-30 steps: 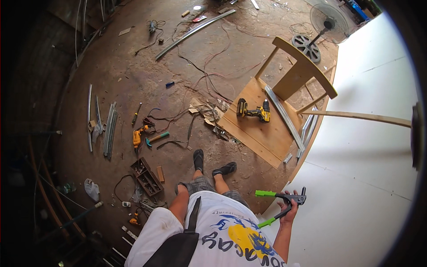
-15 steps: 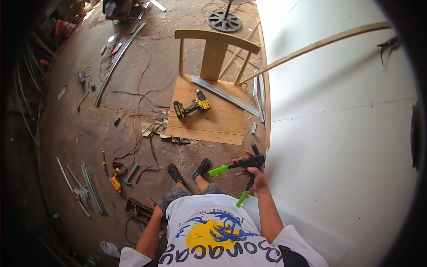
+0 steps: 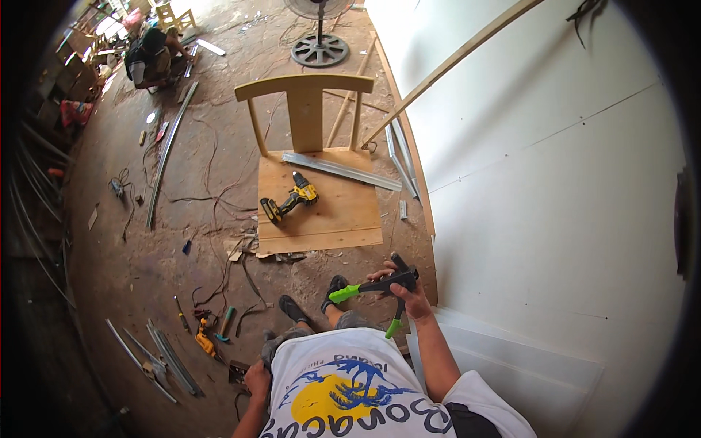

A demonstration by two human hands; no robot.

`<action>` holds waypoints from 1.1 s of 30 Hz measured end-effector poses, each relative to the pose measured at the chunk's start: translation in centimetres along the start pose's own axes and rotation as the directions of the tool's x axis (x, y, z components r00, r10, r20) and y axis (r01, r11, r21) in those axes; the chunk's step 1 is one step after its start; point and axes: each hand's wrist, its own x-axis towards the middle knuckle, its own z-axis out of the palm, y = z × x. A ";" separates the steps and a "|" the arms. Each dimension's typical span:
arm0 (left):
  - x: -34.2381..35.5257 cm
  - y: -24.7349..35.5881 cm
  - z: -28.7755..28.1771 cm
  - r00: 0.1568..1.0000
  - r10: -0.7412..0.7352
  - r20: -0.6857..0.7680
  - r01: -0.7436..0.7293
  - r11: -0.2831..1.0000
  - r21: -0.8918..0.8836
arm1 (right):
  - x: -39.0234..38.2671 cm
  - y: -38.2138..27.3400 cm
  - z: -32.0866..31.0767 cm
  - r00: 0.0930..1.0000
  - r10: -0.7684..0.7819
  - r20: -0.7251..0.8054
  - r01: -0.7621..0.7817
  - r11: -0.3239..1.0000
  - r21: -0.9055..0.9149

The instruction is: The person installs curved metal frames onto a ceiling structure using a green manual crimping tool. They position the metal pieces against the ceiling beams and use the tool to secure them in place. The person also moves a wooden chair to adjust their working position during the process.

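My right hand (image 3: 409,296) is closed round a hand riveter (image 3: 398,283) with a black body and bright green handle grips. The riveter's two handles stand spread apart, one pointing left and the other down toward my shirt. Low at my left thigh, beside the grey shorts, is my left hand (image 3: 257,379); its fingers look curled in, and whatever they may hold is hidden. In front of me a wooden chair (image 3: 321,232) carries a yellow and black cordless drill (image 3: 298,196) and a metal channel (image 3: 339,170) on its seat.
A white wall panel (image 3: 526,197) rises on the right, with a wooden strip (image 3: 467,62) against it. On the floor at left lie metal strips (image 3: 175,358), a hammer (image 3: 228,321), a yellow power tool (image 3: 206,340) and cords. A fan (image 3: 320,50) and a crouching person (image 3: 152,58) are farther off.
The view has shifted, bringing more of the far floor, the fan and the crouching person into sight. The riveter stays in my right hand; my left hand remains low by my thigh.
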 end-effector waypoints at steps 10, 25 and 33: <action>0.4 -3.7 2.1 0.893 0.160 0.421 0.213 0.674 -0.708 | -1.0 -1.4 -0.2 0.995 -0.049 0.083 0.050 0.999 -0.014; 2.9 29.0 -21.2 0.806 0.561 -0.188 -0.211 -0.025 -0.977 | -1.7 -3.0 0.6 0.876 -0.332 0.350 0.368 0.929 -0.040; -0.5 36.6 -21.8 0.619 0.750 -0.235 -0.139 -0.190 -0.972 | -4.1 2.8 -3.4 0.852 -0.397 0.341 0.473 0.863 -0.177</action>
